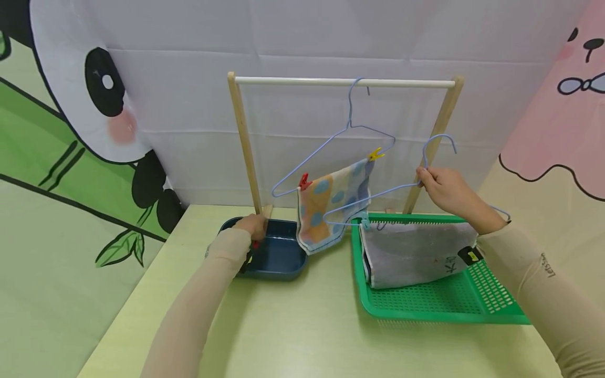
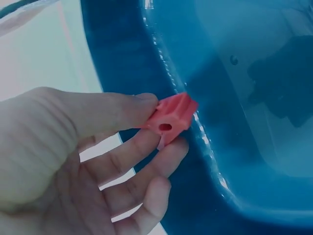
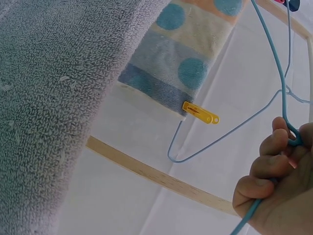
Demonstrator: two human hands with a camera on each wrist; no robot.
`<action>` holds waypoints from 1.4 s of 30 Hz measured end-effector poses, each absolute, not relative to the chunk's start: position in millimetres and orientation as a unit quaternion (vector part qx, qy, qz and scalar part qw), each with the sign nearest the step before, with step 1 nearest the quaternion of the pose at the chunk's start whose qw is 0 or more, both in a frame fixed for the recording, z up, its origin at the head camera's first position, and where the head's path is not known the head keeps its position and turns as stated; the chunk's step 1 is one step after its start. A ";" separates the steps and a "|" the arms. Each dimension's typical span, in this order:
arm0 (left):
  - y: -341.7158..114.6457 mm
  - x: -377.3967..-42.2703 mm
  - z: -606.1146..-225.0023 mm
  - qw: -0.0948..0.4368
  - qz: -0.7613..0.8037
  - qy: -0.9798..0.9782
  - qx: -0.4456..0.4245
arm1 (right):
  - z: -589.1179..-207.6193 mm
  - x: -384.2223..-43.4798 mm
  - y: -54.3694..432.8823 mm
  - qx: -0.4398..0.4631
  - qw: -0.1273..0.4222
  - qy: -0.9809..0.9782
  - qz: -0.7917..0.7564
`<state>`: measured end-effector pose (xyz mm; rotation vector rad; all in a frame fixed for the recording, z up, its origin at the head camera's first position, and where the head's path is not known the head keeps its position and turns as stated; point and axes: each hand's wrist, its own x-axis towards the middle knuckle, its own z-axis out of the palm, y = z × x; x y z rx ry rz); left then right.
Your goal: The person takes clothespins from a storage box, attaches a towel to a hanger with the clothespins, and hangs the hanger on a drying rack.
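Observation:
My left hand (image 1: 252, 226) reaches to the left rim of a dark blue basin (image 1: 279, 272). In the left wrist view its thumb and fingers pinch a red clothespin (image 2: 172, 117) over the rim. My right hand (image 1: 446, 191) grips a blue wire hanger (image 1: 371, 198) just below its hook. At that hanger's left end, a light blue clothespin (image 1: 365, 223) sits at the corner of a grey towel (image 1: 411, 257). The towel hangs over the basket, its right end partly behind my forearm; the right wrist view shows its fuzzy surface (image 3: 63, 88) up close.
A wood rack with a white bar (image 1: 293, 81) holds another blue hanger (image 1: 315, 153). From it hangs a dotted towel (image 1: 326, 210) under a red clothespin (image 1: 304, 182) and a yellow clothespin (image 1: 376, 154). A green basket (image 1: 425, 316) stands at the right.

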<state>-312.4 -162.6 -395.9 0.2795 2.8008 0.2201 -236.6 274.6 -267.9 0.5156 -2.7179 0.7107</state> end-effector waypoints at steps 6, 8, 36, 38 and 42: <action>-168.8 -315.9 -398.7 0.137 0.114 0.979 0.094 | -267.1 -236.7 275.0 0.173 0.140 -0.943 0.248; -171.4 -316.3 -400.3 0.133 0.116 0.980 0.094 | -267.2 -236.7 275.0 0.174 0.141 -0.942 0.249; -184.6 -299.6 -394.8 0.083 0.173 0.976 0.104 | -267.6 -233.5 274.9 0.168 0.138 -0.938 0.269; -184.4 -298.1 -394.5 0.077 0.171 0.976 0.111 | -267.0 -232.5 274.8 0.167 0.138 -0.937 0.274; -184.3 -294.3 -393.8 0.071 0.177 0.973 0.129 | -266.8 -231.6 275.1 0.167 0.145 -0.936 0.275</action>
